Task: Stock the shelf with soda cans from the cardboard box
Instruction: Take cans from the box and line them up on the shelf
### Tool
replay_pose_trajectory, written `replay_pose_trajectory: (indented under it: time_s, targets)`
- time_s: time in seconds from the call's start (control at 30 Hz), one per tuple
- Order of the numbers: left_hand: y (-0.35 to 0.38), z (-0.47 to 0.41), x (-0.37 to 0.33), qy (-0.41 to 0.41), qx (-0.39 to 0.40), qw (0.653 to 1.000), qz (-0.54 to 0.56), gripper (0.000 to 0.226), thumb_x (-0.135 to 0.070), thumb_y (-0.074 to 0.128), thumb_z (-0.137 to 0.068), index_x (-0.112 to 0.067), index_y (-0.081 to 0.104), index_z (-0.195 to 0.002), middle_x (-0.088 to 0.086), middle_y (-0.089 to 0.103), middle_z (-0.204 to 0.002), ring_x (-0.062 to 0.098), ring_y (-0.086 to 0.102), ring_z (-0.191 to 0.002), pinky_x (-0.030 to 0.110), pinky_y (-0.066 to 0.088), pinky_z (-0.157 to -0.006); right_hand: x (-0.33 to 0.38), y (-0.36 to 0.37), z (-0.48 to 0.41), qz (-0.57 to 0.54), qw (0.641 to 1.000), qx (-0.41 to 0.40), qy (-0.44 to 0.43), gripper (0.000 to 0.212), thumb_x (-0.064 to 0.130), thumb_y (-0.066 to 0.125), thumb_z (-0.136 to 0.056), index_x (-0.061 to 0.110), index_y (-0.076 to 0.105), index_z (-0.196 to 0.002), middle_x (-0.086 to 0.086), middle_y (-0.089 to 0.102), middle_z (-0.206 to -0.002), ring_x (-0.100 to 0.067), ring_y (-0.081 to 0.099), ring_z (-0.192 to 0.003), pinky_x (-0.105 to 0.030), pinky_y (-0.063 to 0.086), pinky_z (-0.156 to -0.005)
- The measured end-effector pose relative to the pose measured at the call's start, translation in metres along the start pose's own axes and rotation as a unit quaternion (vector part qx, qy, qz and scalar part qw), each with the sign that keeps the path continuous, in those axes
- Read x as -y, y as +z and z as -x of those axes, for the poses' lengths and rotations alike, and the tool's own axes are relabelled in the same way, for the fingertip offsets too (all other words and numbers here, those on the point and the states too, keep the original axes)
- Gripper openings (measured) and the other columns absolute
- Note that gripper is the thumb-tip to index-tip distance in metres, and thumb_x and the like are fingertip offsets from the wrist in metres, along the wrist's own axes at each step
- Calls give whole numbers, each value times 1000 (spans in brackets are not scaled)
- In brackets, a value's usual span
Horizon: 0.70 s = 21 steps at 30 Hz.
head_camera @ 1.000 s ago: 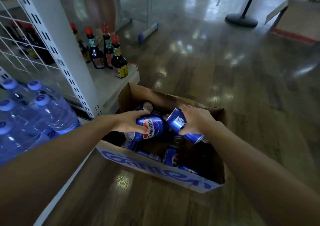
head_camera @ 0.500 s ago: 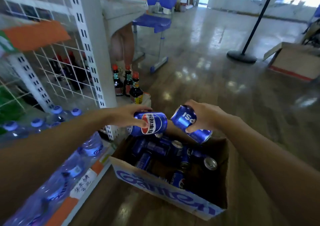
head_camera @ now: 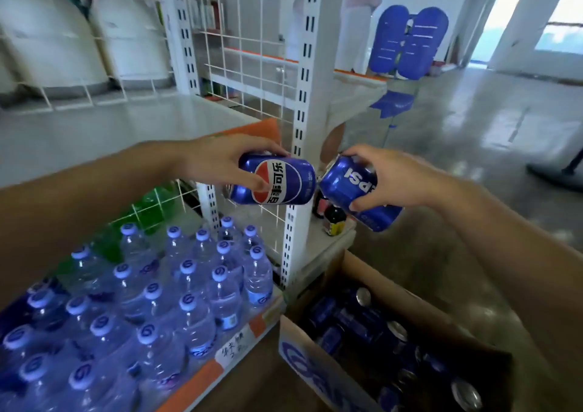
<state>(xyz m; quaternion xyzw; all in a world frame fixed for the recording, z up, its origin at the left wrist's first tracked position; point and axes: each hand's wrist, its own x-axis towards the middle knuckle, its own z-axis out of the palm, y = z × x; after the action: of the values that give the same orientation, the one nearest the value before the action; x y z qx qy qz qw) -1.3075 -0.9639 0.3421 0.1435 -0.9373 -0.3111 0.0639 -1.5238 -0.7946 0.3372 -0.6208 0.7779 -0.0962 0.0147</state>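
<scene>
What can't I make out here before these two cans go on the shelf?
All in the head view:
- Boxed cans in the cardboard box: dark inside, cut off by the bottom edge; no count.
- Shelf tag: handwriting blurred.
- Dark bottle: top hidden behind the right-hand can.
- Right-hand can's logo: partly covered by the right hand.
- Left-hand can: upper side covered by the left hand.

Two blue soda cans [head_camera: 277, 181] [head_camera: 353, 190] held sideways above the can-filled cardboard box [head_camera: 303, 361].
</scene>
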Motion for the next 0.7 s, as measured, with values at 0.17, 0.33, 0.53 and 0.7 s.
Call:
replay_pose_trajectory:
  time_s: [0.17,0.33,0.53,0.7]
  targets:
    - [-45,55,8,-40,-60,997,12,69,-51,65,-57,-39,46,-123,-11,57,-118,5,61,-102,22,56,-77,44,-18,-36,-41,997,8,-68,87,31,81,-66,30,33,-139,2,52,-132,-19,53,-113,-40,48,-92]
    - [-75,96,18,-63,-109,992,22,63,-33,71,-66,-31,46,-123,-9,57,-118,2,60,-102,14,52,-75,88,-26,-74,-41,990,22,-133,86,21,82,-67,27,35,-139,-1,51,-130,-15,50,-106,-34,45,-90]
    - [-113,151,36,-107,-186,977,-9,73,-43,70,-57,-31,46,-125,-7,57,-119,4,59,-102,15,54,-76,144,-48,-116,-17,979,-9,-201,86,22,84,-64,31,40,-137,1,53,-128,-18,52,-107,-34,44,-94]
    - [-128,199,64,-165,-222,961,-29,79,-52,64,-55,-32,44,-128,-7,57,-117,8,59,-103,25,56,-77,202,-51,-146,-20,967,-22,-252,82,18,82,-67,29,41,-136,1,52,-126,-18,50,-103,-30,43,-87]
